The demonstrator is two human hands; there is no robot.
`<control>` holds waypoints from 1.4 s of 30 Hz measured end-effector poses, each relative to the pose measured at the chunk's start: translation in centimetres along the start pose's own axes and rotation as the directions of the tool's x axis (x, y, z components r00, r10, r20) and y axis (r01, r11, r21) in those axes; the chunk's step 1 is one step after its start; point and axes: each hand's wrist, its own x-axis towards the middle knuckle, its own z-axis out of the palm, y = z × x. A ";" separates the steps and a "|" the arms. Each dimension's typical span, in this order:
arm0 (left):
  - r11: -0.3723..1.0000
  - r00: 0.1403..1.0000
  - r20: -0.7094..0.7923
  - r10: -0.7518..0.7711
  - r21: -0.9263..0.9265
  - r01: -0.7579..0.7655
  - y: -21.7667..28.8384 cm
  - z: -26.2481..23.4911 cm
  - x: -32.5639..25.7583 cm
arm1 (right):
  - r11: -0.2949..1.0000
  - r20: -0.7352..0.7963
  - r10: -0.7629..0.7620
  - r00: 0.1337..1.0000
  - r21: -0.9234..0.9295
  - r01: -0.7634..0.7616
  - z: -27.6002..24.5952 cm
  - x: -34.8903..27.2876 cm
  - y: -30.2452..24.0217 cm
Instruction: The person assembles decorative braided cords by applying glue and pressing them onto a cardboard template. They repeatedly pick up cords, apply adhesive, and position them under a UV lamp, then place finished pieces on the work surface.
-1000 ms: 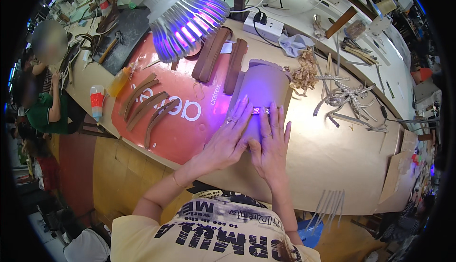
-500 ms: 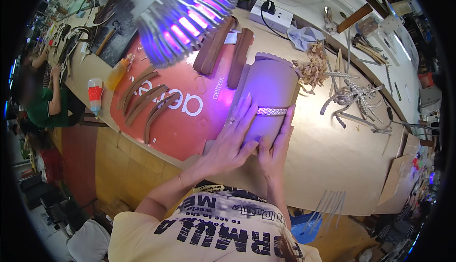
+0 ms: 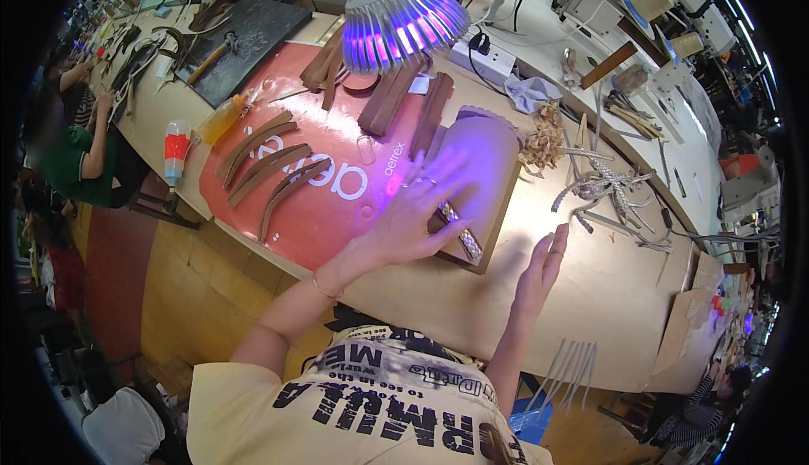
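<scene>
Work is judged to be partway: the braid (image 3: 471, 247) is placed on the near part of the board (image 3: 495, 157), but it lies slantwise, its far end to the left and its near end to the right. Whether it is bonded there cannot be determined. The left hand (image 3: 403, 219) is over the left side of the board, fingers spread apart and blurred, with the thumb crossing the braid; contact pressure cannot be told. The right hand (image 3: 539, 273) is apart from the board, to its right, fingers extended and holding nothing. The lamp (image 3: 406, 25) is on the far side, and violet light falls on the board and the left hand. Stock not joined to the board is as follows: three curved strips (image 3: 263, 170) lie side by side on the red sheet (image 3: 324, 241), to the left; brown bundles (image 3: 392, 104) lie at the far end of that sheet; loose braided cords (image 3: 619, 188) are heaped on the table (image 3: 607, 296), to the right. Judged from this layout, the one braid is positioned but not visibly finished, and the strips and cords are unused. The number of pieces already completed cannot be established.
</scene>
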 end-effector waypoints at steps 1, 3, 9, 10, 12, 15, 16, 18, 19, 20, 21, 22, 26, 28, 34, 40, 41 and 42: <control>0.994 0.999 0.037 -0.041 -0.100 0.044 0.1 -0.1 0.2 | 1.000 0.005 0.000 1.000 0.011 0.000 -0.7 0.1 -0.2; 0.962 0.994 0.084 -0.070 -0.259 0.089 0.0 -0.1 0.4 | 0.997 -0.007 -0.070 0.998 0.017 0.070 -1.5 0.1 -0.4; 0.982 0.982 -0.056 -0.179 -0.072 0.175 1.6 -0.1 -3.2 | 0.995 0.107 -0.049 0.993 0.096 0.039 -1.5 -1.2 -3.7; 0.980 0.979 -0.057 -0.193 -0.060 0.190 2.1 0.2 -3.6 | 0.993 0.134 -0.021 0.991 0.119 0.005 -1.5 -1.7 -4.9; 0.979 0.975 -0.088 -0.204 -0.043 0.201 2.9 0.5 -4.1 | 0.948 0.358 -0.195 0.913 0.308 0.082 -1.7 -2.7 -7.9; 0.966 0.973 0.009 -0.231 -0.118 0.230 2.4 -0.5 -4.0 | 0.784 0.676 -0.484 0.555 0.617 -0.068 -2.5 -3.0 -12.4; 0.958 0.965 0.073 -0.251 -0.123 0.258 2.2 -1.0 -4.3 | 0.691 0.697 -0.605 0.384 0.700 -0.180 -2.1 -2.8 -13.5; 0.927 0.930 0.153 -0.334 -0.124 0.353 1.8 -2.0 -5.6 | 0.469 0.615 -0.749 0.249 0.756 -0.457 -0.2 -3.7 -15.3; 0.917 0.936 0.115 -0.332 -0.191 0.349 1.3 -2.6 -6.4 | 0.374 0.575 -0.792 0.205 0.723 -0.581 0.4 -4.3 -16.2; 0.914 0.916 0.119 -0.382 -0.099 0.394 0.2 -3.7 -7.1 | 0.273 0.564 -0.796 0.222 0.661 -0.698 1.0 -4.8 -16.9; 0.919 0.915 0.106 -0.389 -0.020 0.393 -1.1 -4.9 -7.9 | 0.199 0.537 -0.817 0.211 0.605 -0.771 1.1 -5.2 -17.4; 0.923 0.918 0.103 -0.384 0.049 0.381 -2.4 -5.9 -8.7 | 0.168 0.532 -0.822 0.203 0.567 -0.806 1.3 -5.4 -17.8; 0.780 0.819 -0.077 -0.569 0.264 0.567 -6.9 -8.1 -11.5 | 0.094 0.490 -0.846 0.211 0.527 -0.844 1.1 -5.5 -18.1; 0.787 0.837 -0.155 -0.524 0.288 0.546 -8.1 -8.0 -12.1 | 0.059 0.446 -0.858 0.254 0.577 -0.815 0.8 -5.3 -18.1; 0.542 0.854 -0.190 -0.484 0.701 0.463 -10.5 -9.1 -12.4 | -0.004 0.265 -0.896 0.356 0.798 -0.602 -2.2 -4.0 -18.2; 0.512 0.851 -0.401 -0.340 0.680 0.525 -14.3 -11.7 -12.8 | 0.050 0.240 -0.894 0.378 0.893 -0.447 -4.9 -3.1 -18.5; 0.507 0.849 -0.366 -0.380 0.686 0.522 -14.6 -12.2 -12.8 | 0.080 0.259 -0.882 0.393 0.905 -0.418 -5.3 -3.0 -18.2; 0.497 0.840 -0.336 -0.425 0.690 0.527 -14.7 -12.6 -12.8 | 0.153 0.315 -0.847 0.428 0.916 -0.370 -5.9 -3.0 -17.8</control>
